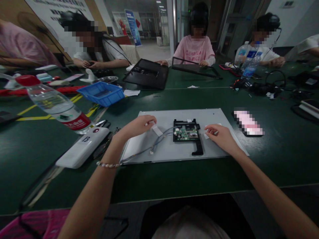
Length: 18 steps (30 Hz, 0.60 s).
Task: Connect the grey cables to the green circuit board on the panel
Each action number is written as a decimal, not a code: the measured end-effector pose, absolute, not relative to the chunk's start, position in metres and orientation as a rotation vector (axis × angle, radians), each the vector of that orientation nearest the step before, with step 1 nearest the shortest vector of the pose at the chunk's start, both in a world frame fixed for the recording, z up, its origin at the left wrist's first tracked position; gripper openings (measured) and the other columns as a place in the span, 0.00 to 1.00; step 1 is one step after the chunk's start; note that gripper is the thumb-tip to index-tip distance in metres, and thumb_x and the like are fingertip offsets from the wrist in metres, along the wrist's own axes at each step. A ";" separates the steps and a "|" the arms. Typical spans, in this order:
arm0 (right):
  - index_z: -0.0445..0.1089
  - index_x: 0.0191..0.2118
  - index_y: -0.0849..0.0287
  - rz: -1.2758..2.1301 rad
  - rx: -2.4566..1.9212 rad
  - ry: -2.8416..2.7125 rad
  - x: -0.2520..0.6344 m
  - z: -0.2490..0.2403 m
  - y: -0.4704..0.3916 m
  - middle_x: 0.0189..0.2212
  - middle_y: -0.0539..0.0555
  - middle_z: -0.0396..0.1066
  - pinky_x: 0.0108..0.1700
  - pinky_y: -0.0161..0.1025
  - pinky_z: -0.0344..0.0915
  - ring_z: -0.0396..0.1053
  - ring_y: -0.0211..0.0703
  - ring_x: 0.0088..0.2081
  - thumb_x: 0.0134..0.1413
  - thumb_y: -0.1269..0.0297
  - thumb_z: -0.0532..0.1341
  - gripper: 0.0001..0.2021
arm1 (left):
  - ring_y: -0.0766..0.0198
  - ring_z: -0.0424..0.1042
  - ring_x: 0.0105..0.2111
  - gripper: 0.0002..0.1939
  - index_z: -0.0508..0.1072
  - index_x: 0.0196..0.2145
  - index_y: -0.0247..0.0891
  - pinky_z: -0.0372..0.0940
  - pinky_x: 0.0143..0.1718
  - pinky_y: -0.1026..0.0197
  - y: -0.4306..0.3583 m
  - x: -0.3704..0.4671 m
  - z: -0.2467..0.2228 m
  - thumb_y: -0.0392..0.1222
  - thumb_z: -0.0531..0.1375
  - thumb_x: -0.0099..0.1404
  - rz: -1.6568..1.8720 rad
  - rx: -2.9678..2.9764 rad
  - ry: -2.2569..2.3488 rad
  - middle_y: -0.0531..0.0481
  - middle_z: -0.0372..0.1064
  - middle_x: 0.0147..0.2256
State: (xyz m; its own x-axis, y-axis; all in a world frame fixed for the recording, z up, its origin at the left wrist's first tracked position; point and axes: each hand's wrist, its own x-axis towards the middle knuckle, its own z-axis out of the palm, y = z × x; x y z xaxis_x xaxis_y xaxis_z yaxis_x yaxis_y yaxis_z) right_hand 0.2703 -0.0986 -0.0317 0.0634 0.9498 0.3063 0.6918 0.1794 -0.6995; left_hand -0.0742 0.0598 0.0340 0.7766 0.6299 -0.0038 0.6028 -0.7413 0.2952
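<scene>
A flat grey panel [139, 146] lies on the green table, with a black bracket [198, 146] and a green circuit board [185, 133] on its middle. Blue-grey cables [156, 143] run from the board to the panel's lower left corner. Over the panel's upper left part, my left hand [139, 126] pinches a small white strip [157, 130]. To the right of the board, my right hand [220, 135] has its thumb and fingers closed at another whitish strip [206, 136], which looks pale against the panel.
On the left are a water bottle [59, 106], a white power bank [83, 147] and a blue tray [102, 94]. A phone [248, 122] lies right of the panel. Across the table [174, 182], several people sit near a black cover [148, 73] and a black frame [196, 69].
</scene>
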 end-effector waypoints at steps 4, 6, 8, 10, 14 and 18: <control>0.73 0.40 0.57 0.353 -1.667 -1.653 0.281 -0.035 -0.096 0.31 0.52 0.72 0.36 0.40 0.65 0.69 0.42 0.31 0.52 0.66 0.59 0.09 | 0.61 0.67 0.39 0.15 0.70 0.40 0.37 0.61 0.42 0.61 0.066 -0.075 0.024 0.43 0.46 0.65 0.199 2.727 0.982 0.47 0.69 0.39; 0.73 0.40 0.58 0.318 -1.705 -1.671 0.283 -0.036 -0.096 0.31 0.53 0.71 0.37 0.41 0.65 0.69 0.43 0.31 0.52 0.66 0.59 0.10 | 0.61 0.68 0.40 0.15 0.70 0.41 0.37 0.61 0.44 0.61 0.066 -0.072 0.021 0.41 0.46 0.65 0.174 2.739 0.986 0.46 0.69 0.39; 0.73 0.40 0.58 0.293 -1.724 -1.688 0.284 -0.036 -0.096 0.32 0.54 0.71 0.37 0.41 0.66 0.69 0.43 0.32 0.52 0.65 0.58 0.10 | 0.60 0.68 0.41 0.15 0.70 0.41 0.36 0.61 0.45 0.60 0.064 -0.069 0.020 0.39 0.47 0.64 0.153 2.743 1.022 0.45 0.69 0.40; 0.72 0.42 0.58 0.268 -1.728 -1.695 0.284 -0.037 -0.097 0.35 0.55 0.70 0.38 0.42 0.66 0.69 0.43 0.32 0.53 0.65 0.58 0.11 | 0.59 0.68 0.43 0.15 0.70 0.41 0.37 0.60 0.47 0.59 0.062 -0.067 0.019 0.36 0.47 0.63 0.150 2.754 1.067 0.45 0.68 0.41; 0.70 0.46 0.58 0.207 -1.717 -1.691 0.284 -0.038 -0.096 0.41 0.57 0.69 0.42 0.45 0.66 0.69 0.44 0.34 0.53 0.64 0.58 0.14 | 0.58 0.67 0.46 0.15 0.70 0.44 0.37 0.59 0.50 0.58 0.059 -0.064 0.017 0.35 0.47 0.64 0.156 2.828 1.099 0.45 0.67 0.45; 0.69 0.47 0.57 0.170 -1.674 -1.678 0.283 -0.039 -0.094 0.44 0.58 0.67 0.46 0.47 0.66 0.68 0.48 0.41 0.54 0.65 0.57 0.14 | 0.53 0.61 0.53 0.18 0.65 0.52 0.36 0.56 0.55 0.51 0.052 -0.056 0.013 0.41 0.49 0.67 0.279 2.914 1.156 0.41 0.60 0.54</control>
State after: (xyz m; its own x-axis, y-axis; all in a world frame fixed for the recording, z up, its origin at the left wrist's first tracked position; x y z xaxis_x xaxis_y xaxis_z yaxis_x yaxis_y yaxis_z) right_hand 0.2830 -0.0940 -0.0391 0.1333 0.9057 0.4024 0.8065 0.1369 -0.5752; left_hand -0.0560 0.0515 0.0131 0.7143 0.6797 0.1666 0.6808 -0.7300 0.0596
